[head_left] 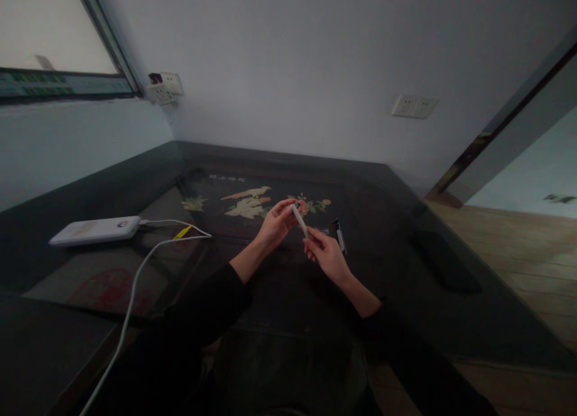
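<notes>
A slim white pen-like stick [300, 220] is held at a slant above the dark tabletop, between my two hands. My left hand [276, 223] has its fingers closed around the upper end, where a small dark green spot shows at the fingertips. My right hand [327, 255] pinches the lower end between thumb and fingers. Just beyond my right hand lies a short black-and-white slender item [340, 237], its kind too dim to make out. Small pieces beside it are partly covered by my right hand.
A white power bank [97, 231] rests on the left with a white cable [135, 278] bearing a yellow tag [183, 232]. A black flat item [444, 261], perhaps a phone, lies on the right. The dark table [270, 302] has a bird-and-flower picture and meets the wall behind.
</notes>
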Demonstrator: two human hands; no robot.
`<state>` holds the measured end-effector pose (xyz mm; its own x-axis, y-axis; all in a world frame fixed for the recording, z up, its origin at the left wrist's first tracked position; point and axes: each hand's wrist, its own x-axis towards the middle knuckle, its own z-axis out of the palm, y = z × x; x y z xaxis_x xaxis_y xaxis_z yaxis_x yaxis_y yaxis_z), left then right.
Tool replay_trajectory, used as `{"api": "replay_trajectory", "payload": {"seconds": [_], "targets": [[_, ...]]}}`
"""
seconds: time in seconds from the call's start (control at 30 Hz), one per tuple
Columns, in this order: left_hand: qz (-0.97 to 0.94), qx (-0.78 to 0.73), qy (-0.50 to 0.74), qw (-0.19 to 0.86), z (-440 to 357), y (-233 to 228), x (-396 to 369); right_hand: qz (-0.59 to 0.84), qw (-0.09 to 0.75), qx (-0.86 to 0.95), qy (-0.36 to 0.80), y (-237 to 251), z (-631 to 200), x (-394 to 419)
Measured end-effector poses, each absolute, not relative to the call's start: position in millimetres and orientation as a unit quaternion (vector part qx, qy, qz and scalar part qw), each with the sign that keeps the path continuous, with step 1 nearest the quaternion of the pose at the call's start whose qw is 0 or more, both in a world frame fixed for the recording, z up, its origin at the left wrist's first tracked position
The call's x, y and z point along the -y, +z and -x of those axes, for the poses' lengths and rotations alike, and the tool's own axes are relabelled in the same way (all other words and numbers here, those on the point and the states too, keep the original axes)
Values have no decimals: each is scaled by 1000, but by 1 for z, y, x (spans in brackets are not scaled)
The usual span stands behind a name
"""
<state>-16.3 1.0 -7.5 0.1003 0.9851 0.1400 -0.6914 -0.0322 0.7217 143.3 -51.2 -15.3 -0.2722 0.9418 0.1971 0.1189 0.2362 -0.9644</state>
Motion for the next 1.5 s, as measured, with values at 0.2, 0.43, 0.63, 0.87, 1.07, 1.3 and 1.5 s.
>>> {"api": "replay_trajectory", "payload": {"seconds": [0.2, 0.43, 0.63, 0.87, 1.07, 1.3, 1.5], "targets": [[-340, -202, 632, 666, 16, -7, -1, 388, 437, 661, 470, -14, -145, 48], [-343, -192, 625, 674, 18, -8, 0, 421, 463, 654, 424, -15, -151, 41], [-353, -193, 618, 675, 18, -6, 0, 414, 452, 662, 430, -13, -150, 44], [-346, -204, 627, 668, 16, -5, -2, 371, 423, 675, 477, -11, -145, 51], [-348, -191, 627, 670, 16, -6, -2, 376, 427, 677, 467, -11, -146, 50], [-356, -193, 620, 672, 18, -8, -3, 419, 458, 662, 420, -16, -150, 43], [-363, -202, 610, 675, 18, -6, 0, 421, 455, 660, 424, -15, -151, 44]]}}
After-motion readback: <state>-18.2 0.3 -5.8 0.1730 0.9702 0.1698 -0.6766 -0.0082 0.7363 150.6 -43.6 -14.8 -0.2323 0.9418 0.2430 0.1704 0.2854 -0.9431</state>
